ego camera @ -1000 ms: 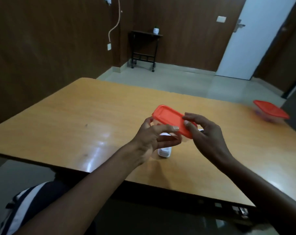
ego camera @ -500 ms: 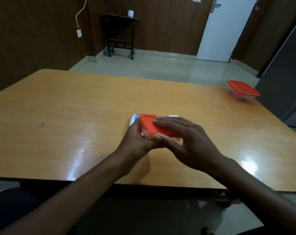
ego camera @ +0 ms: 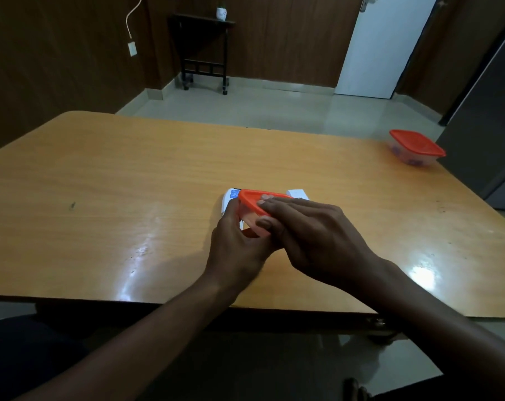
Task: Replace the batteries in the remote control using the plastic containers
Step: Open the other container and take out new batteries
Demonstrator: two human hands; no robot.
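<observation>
Batteries are nowhere for us to see, but the small plastic container (ego camera: pixel 252 215) with the orange lid (ego camera: pixel 254 199) sits between our two hands, a little toward the near edge of the wooden tabletop (ego camera: pixel 115 183) and about midway between its left and right edges. Our left hand (ego camera: pixel 239 250) curls around the container's left and near side, thumb and fingers closed on its clear wall. Our right hand (ego camera: pixel 312 235) lies flat over the lid from the right, fingers stretched across the orange top and the thumb tucked against the front of the container, so both hands grip it. We cannot tell whether the lid is fully seated; it looks tilted, its left end higher.

Just behind the container, touching or nearly touching our left fingers, lies the white remote control (ego camera: pixel 231 198), only its far end showing. A second white piece (ego camera: pixel 297 194) peeks out behind the lid on the right side; we cannot tell what it is.

Well apart, at the far right corner of the tabletop, stands a second plastic container (ego camera: pixel 416 151) with its orange lid shut; small dark shapes show through its clear wall, too blurred to name.
</observation>
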